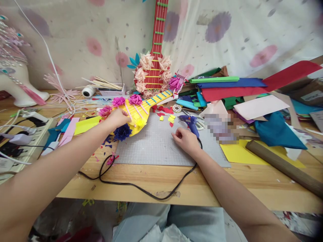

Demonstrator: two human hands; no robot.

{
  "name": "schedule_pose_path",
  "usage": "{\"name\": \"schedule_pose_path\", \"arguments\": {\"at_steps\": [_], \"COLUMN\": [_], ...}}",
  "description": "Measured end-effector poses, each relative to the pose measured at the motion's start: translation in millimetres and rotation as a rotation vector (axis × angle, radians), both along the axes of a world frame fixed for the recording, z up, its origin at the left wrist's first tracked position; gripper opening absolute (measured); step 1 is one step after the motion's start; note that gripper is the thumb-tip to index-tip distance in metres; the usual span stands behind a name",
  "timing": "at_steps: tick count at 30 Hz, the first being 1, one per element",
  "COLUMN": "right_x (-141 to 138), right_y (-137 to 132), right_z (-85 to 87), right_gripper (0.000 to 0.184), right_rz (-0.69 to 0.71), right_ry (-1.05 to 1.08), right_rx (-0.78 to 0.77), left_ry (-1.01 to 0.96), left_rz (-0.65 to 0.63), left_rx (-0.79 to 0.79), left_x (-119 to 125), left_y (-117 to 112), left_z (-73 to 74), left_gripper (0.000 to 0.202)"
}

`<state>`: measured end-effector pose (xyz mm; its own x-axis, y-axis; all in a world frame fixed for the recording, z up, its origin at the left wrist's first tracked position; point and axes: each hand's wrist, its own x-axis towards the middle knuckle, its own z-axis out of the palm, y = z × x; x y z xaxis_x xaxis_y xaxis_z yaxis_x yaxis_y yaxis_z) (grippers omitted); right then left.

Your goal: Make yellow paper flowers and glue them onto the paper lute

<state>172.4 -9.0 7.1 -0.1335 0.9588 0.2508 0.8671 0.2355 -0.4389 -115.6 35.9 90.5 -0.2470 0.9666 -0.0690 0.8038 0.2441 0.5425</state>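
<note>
My left hand (117, 118) rests on the yellow model lute (144, 117), its fingers bent and closed against the body beside a yellow paper flower (139, 122). Pink, magenta and dark blue paper flowers (122, 132) edge this pear-shaped instrument, which lies tilted with its neck toward the upper right. Loosely curled on the grey cutting mat (148, 148), my right hand (186, 140) shows nothing between its fingers. Just beyond it lies a blue glue gun (191, 123) with a black cord (141, 185). Small yellow and red paper petals (171, 119) are scattered behind the mat's middle.
A red model lute (153, 72) with pale flowers stands upright against the curtain. Coloured paper sheets (232, 92) pile up at right, near a brown roll (282, 166). Power strips (41, 134) with plugs sit at left. The cord loops across the table's front edge.
</note>
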Motion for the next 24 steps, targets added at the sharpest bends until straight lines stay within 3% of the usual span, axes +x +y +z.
{"name": "schedule_pose_path", "arguments": {"at_steps": [12,24], "right_x": [4.7,3.1], "right_y": [-0.3,-1.7], "right_z": [3.9,3.0], "right_gripper": [0.021,0.02], "right_rz": [-0.004,0.022], "right_ry": [0.078,0.082], "right_rx": [0.041,0.065], "left_ry": [0.173,0.147], "left_rz": [0.015,0.028], "left_rx": [-0.029,-0.025], "left_x": [8.7,18.5], "left_y": [-0.2,-6.1], "left_z": [10.1,10.0], "left_gripper": [0.026,0.023]}}
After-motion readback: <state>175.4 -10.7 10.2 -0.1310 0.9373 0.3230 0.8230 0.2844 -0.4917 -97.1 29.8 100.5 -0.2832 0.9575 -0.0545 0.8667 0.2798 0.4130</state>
